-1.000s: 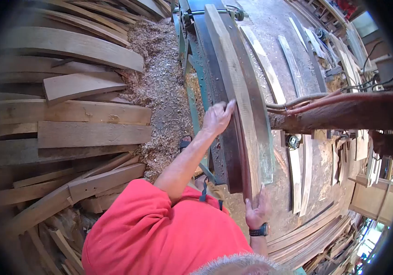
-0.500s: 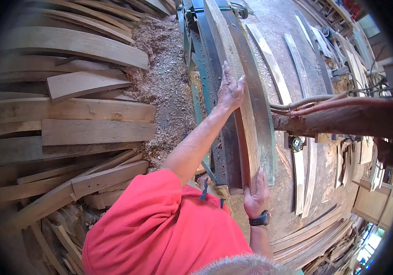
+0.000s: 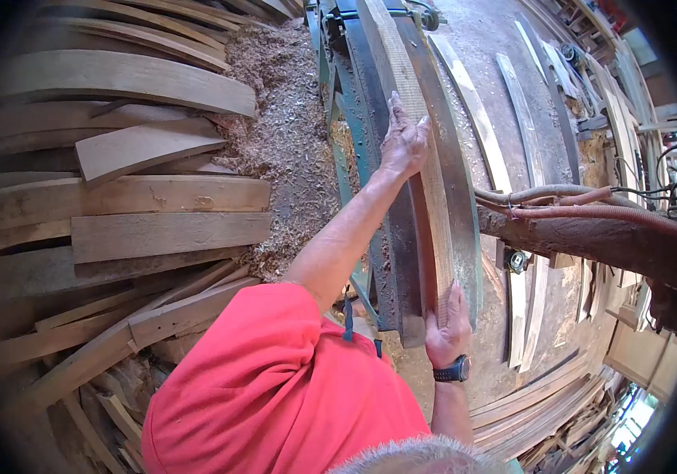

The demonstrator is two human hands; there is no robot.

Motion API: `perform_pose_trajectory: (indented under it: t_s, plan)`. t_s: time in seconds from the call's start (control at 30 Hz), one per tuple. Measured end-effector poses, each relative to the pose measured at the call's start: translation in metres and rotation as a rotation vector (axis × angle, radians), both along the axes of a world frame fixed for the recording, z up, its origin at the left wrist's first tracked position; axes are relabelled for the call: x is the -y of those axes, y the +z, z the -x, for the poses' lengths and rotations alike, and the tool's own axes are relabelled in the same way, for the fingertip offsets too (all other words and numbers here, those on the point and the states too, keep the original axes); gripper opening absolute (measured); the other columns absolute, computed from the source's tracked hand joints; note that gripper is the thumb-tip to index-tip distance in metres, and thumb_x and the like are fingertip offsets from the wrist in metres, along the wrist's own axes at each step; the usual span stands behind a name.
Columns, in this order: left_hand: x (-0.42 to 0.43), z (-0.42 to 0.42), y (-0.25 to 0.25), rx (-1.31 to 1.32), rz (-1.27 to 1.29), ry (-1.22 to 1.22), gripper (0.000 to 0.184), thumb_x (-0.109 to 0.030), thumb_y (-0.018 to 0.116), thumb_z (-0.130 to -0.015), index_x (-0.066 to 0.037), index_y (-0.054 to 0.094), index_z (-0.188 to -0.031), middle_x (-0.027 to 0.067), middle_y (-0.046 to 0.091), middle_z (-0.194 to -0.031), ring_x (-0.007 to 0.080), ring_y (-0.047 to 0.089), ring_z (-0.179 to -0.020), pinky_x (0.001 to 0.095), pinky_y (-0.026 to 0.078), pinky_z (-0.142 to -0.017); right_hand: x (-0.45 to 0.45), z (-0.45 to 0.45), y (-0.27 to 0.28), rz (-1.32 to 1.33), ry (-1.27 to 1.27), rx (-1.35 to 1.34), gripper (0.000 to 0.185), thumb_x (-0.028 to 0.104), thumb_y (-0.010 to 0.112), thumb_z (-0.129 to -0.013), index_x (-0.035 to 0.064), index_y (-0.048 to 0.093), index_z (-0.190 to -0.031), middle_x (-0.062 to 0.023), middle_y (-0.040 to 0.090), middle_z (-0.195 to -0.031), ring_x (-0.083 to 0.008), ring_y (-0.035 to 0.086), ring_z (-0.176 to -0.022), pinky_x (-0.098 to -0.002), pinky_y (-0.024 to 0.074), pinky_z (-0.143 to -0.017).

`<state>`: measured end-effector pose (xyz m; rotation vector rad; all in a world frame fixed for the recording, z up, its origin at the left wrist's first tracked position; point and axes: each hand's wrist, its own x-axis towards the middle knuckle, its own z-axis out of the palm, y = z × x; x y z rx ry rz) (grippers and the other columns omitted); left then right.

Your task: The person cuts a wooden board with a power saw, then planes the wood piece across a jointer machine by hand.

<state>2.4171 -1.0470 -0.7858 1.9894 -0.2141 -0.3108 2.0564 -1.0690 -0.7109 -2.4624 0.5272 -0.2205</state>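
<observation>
Observed timber (image 3: 432, 197) advanced toward the machine bed's (image 3: 460, 237) far edge since one second earlier, with far end now out of view, and left hand (image 3: 405, 142) farther along it. Found left hand partly spread, pressed on the timber's upper left edge; right hand (image 3: 447, 328) half-curled, cupping the near end by the bed's near right corner. Noted wristwatch (image 3: 452, 370) on right wrist, face too small to read.
</observation>
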Motion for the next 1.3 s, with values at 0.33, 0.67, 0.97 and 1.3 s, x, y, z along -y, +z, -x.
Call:
perform_pose_trajectory:
  t_s: [0.33, 0.67, 0.97, 1.3]
  plan:
    - [0.002, -0.030, 0.005, -0.075, 0.115, -0.022, 0.096, -0.040, 0.055, -0.101, 0.002, -0.006, -0.162, 0.0333, 0.013, -0.167, 0.0436, 0.028, -0.153, 0.0408, 0.029, -0.124, 0.002, -0.032, 0.000, -0.009, -0.009, -0.004, 0.080, -0.004, 0.074, -0.078, 0.0007, 0.045, -0.152, -0.0306, 0.056, -0.142, -0.0487, 0.059, -0.126, -0.0473, 0.0527, -0.102]
    - [-0.009, -0.055, -0.035, 0.039, 0.338, 0.123, 0.081, -0.052, 0.046, -0.106, 0.006, 0.025, -0.159, 0.0306, 0.028, -0.163, 0.0422, 0.026, -0.154, 0.0419, 0.024, -0.126, 0.008, -0.069, 0.002, 0.049, 0.000, -0.012, 0.079, -0.002, 0.075, -0.080, 0.0024, 0.045, -0.153, -0.0284, 0.055, -0.144, -0.0475, 0.060, -0.126, -0.0469, 0.0529, -0.101]
    - [-0.035, -0.067, -0.147, -0.153, 0.121, 0.576, 0.063, -0.048, 0.041, -0.109, 0.003, 0.042, -0.146, 0.0334, 0.049, -0.144, 0.0471, 0.047, -0.136, 0.0505, 0.038, -0.112, 0.011, -0.108, 0.000, 0.075, 0.017, -0.002, 0.080, 0.001, 0.074, -0.081, 0.0040, 0.043, -0.155, -0.0284, 0.055, -0.144, -0.0474, 0.061, -0.123, -0.0477, 0.0542, -0.098]
    - [-0.039, -0.059, -0.170, -0.003, -0.145, 0.481, 0.067, -0.048, 0.042, -0.107, -0.004, 0.029, -0.155, 0.0363, 0.068, -0.112, 0.0535, 0.066, -0.105, 0.0588, 0.050, -0.091, 0.020, -0.156, -0.006, 0.087, 0.004, -0.023, 0.083, 0.002, 0.074, -0.081, 0.0063, 0.041, -0.157, -0.0304, 0.056, -0.142, -0.0489, 0.062, -0.120, -0.0488, 0.0548, -0.096]
